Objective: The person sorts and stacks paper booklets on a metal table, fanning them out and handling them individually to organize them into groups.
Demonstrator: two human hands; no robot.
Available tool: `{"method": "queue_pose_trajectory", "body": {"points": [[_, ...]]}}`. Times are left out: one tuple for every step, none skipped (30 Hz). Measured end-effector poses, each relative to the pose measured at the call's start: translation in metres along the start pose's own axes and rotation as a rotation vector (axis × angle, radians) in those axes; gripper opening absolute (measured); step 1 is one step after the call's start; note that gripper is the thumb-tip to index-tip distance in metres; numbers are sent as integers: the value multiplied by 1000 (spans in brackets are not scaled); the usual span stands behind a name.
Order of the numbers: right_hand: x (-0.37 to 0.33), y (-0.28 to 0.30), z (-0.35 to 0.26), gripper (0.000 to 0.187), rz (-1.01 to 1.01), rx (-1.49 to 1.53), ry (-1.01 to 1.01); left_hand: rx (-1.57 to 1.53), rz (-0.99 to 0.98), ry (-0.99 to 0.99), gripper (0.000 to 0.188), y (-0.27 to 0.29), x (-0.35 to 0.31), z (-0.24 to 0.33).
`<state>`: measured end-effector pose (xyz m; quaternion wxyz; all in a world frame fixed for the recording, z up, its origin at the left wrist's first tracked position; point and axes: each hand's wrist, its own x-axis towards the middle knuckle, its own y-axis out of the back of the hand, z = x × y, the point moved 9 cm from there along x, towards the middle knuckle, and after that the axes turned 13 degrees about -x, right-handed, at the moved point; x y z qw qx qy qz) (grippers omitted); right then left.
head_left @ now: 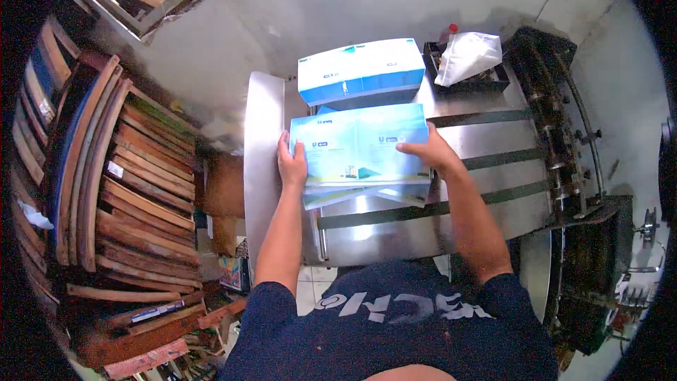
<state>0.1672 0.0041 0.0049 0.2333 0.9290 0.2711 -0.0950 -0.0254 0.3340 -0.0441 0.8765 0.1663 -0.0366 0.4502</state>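
Between my two hands is a stack of light blue printed sheets (356, 141), its lower sheets fanned out of line at the near edge and one corner poking out at the far side. My left hand (292, 159) grips the stack's left edge, thumb on the top. At the right edge, my right hand (431, 149) holds it with the thumb laid over the upper face and the other fingers hidden beneath. Just beyond stands a taller, neatly squared stack of blue and white printed sheets (361, 70), which neither hand touches.
The metal machine table (367, 229) carries dark belts (493, 161) running toward a roller assembly (553, 127) at right. A black tray (474, 86) with a white plastic bag (469, 58) stands at the back right. Wooden slats (151, 183) fill a rack at left.
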Motion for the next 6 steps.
{"method": "queue_pose_trajectory", "body": {"points": [[-13, 3, -22, 76, -133, 41, -6, 11, -1, -18, 57, -6, 1, 4], [18, -3, 15, 83, -208, -30, 61, 22, -1, -35, 57, -10, 2, 9], [27, -6, 18, 85, -232, -35, 113, 9, -10, -41, 60, -8, 4, 4], [25, -10, 12, 88, -263, -43, 157, 14, 2, -29, 61, -4, 4, -1], [27, -11, 1, 67, -265, -168, 249, 20, 13, -18, 62, 1, 6, -6], [30, -9, 4, 66, -214, -146, 283, 15, 13, 10, 63, -3, 3, -11]]}}
